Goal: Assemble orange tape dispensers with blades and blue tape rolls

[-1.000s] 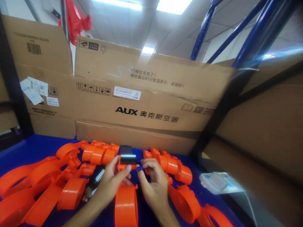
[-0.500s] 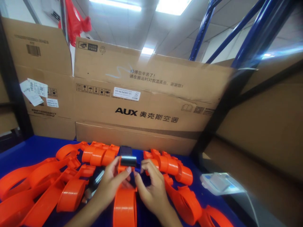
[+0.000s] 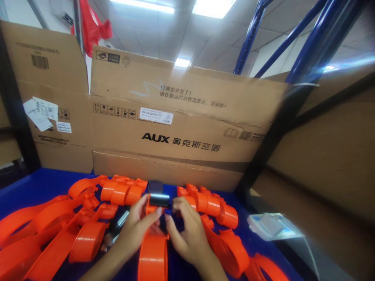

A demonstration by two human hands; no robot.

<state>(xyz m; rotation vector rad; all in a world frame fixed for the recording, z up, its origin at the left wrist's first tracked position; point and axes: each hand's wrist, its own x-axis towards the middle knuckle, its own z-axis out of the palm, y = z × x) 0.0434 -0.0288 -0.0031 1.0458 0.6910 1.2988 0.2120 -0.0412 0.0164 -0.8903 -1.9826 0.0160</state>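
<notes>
My left hand point(image 3: 140, 218) is closed around the head of an orange tape dispenser point(image 3: 153, 257), thumb pressed on its near side. Across the head sits a black piece point(image 3: 159, 200) topped by a silvery serrated edge; the dispenser's round orange part hangs toward me. My right hand point(image 3: 186, 228) is curled at the head's right side, thumb and forefinger bent about a small dark-blue part point(image 3: 168, 211). The fingers partly hide this part. Just beyond the hands lies a dark rectangular object point(image 3: 155, 187).
Orange dispensers lie in groups on the blue table point(image 3: 17, 182), left point(image 3: 88, 242) and right point(image 3: 228, 216). A dark-and-silver tool point(image 3: 120, 222) lies beside my left forearm. A clear plastic case point(image 3: 272, 226) is at the right edge. A cardboard box wall point(image 3: 181, 132) stands behind.
My right fingertips have shifted slightly at the dispenser's side. The dispenser's lower part has swung a little left; my left hand keeps its grip.
</notes>
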